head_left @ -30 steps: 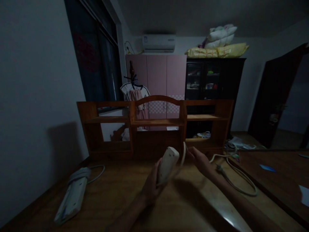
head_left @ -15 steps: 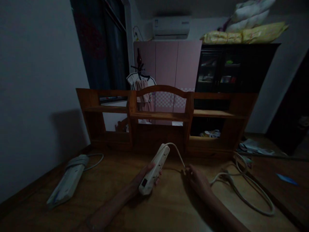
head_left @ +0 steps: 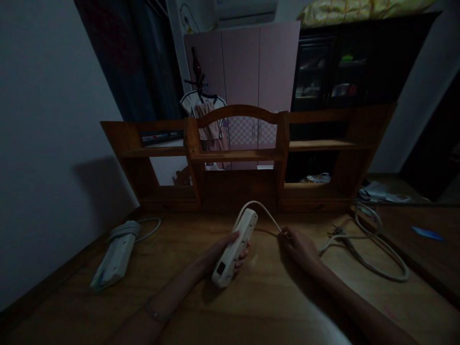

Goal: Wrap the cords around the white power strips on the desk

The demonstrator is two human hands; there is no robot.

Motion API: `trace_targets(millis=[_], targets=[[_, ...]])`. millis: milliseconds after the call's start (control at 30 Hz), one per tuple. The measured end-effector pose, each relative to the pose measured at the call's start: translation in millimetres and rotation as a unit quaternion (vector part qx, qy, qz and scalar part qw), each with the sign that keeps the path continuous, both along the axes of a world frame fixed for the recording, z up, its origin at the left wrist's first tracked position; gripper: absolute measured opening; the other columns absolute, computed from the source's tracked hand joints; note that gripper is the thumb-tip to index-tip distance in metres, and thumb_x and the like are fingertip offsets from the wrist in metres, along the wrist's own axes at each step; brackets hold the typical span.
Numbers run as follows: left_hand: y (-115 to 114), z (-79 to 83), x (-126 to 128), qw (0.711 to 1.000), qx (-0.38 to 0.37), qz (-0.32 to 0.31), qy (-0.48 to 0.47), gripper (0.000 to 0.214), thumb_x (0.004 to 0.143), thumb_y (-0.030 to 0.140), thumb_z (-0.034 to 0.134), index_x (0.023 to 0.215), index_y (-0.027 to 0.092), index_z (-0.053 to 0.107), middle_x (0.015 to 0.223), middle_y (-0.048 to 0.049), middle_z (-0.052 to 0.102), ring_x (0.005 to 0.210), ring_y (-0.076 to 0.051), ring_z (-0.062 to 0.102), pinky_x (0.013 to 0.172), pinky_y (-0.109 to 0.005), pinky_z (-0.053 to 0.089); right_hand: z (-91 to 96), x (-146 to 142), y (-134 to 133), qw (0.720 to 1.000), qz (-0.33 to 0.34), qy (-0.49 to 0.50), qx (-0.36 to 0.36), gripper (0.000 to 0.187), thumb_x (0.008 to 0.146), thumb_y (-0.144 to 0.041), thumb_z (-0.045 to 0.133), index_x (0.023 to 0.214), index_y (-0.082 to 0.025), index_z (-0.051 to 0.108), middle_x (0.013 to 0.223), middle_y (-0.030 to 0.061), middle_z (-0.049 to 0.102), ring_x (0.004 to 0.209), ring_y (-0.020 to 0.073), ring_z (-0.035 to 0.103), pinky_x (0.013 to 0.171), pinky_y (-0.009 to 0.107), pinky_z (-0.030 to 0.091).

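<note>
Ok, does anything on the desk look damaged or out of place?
Nothing looks damaged, though the light is dim. The cord of the power strip in the left hand sprawls in a loose loop across the desk, its plug lying free.

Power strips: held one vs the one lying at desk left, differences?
Held power strip is gripped by the left hand; spare power strip lies untouched on the desk. Held one's cord runs to the right hand; the spare's looks bundled at its end. Both off-white, long.

Just 1 head-worn cam, looking forward and down at the wooden desk (head_left: 273,297), hands up close.
</note>
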State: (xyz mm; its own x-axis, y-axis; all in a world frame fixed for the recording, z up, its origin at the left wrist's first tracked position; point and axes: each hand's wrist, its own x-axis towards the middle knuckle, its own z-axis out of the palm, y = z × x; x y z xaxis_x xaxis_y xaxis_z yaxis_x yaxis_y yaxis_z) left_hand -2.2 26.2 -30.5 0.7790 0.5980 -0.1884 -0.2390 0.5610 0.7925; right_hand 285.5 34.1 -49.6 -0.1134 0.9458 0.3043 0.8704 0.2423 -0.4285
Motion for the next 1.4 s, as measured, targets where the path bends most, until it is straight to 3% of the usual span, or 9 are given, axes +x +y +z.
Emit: trace_targets(millis=[200,433,633,1400], targets=[[-1.9,3.3,-2.9,0.999,0.018,0.028,0.015,0.040,0.081,0.054,0.054,0.098,0.017,0.054,0.075,0.0000,0.050,0.055,-0.010,0.050,0.054,-0.025,0.044,0.6,0.0,-1.6,1.000,0.002,-0.007,-0.003,0.014,0.085,-0.019,0.045,0.094,-0.020,0.055,0.088,0.0058,0.067,0.080,0.0194,0.060,0.062,0.025,0.030],[-3.3,-1.3,-1.9,0.988,0.087,0.067,0.113,0.045,0.081,0.060,0.052,0.098,0.018,0.052,0.064,0.0020,0.053,0.044,-0.010,0.051,0.051,-0.027,0.048,-3.9,2.0,-0.9,1.000,0.009,-0.013,0.004,0.014,0.085,-0.018,0.047,0.096,-0.021,0.054,0.087,0.0049,0.067,0.079,0.0186,0.060,0.062,0.024,0.030],[-4.9,5.6,4.5,0.980,0.148,0.066,0.116,0.046,0.084,0.059,0.048,0.104,0.018,0.052,0.059,0.0038,0.052,0.041,-0.010,0.051,0.047,-0.026,0.050,-1.7,1.4,-0.8,1.000,0.010,-0.004,0.003,0.014,0.085,-0.017,0.047,0.095,-0.020,0.055,0.088,0.0057,0.068,0.082,0.0194,0.060,0.065,0.025,0.031],[1.1,-1.9,0.3,0.987,0.134,0.049,0.078,0.049,0.088,0.056,0.040,0.115,0.016,0.049,0.055,0.0048,0.051,0.035,-0.009,0.048,0.046,-0.030,0.054,1.1,0.0,-2.8,1.000,0.011,-0.003,0.015,0.010,0.088,-0.025,0.046,0.093,-0.022,0.055,0.082,0.0037,0.067,0.074,0.0184,0.060,0.060,0.025,0.030]])
